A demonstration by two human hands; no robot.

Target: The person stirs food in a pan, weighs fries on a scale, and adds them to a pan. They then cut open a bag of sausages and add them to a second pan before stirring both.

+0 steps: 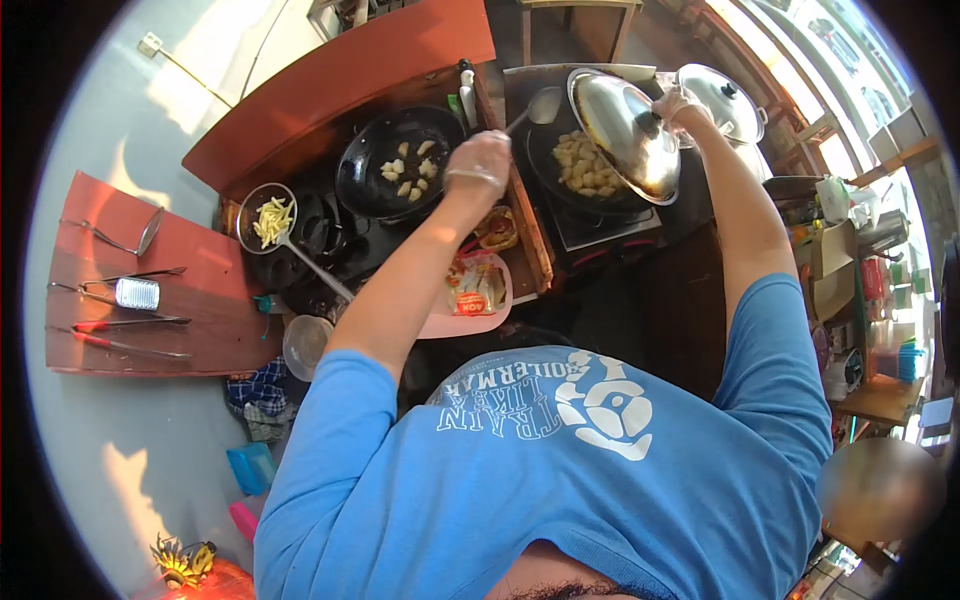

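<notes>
My left hand (478,165), in a clear plastic glove, is closed round the handle of a metal spatula (544,105). The spatula's head is over the far edge of the right-hand wok (545,150). Pale, browned chunks of food (585,168) lie in that wok. My right hand (680,108), also gloved, grips a domed steel lid (622,135) near its dark knob. The lid is tilted, raised on its side above the wok's right part and hiding some of it. In the left wok (360,170) are several similar chunks (408,170).
A strainer (267,215) of pale strips rests left of the left wok. Another lid (720,100) is beyond my right hand. A wooden divider (530,235) runs between the stoves. A pink tray (505,300) holds packets. Tongs (130,322) and a grater lie on the red board (190,290).
</notes>
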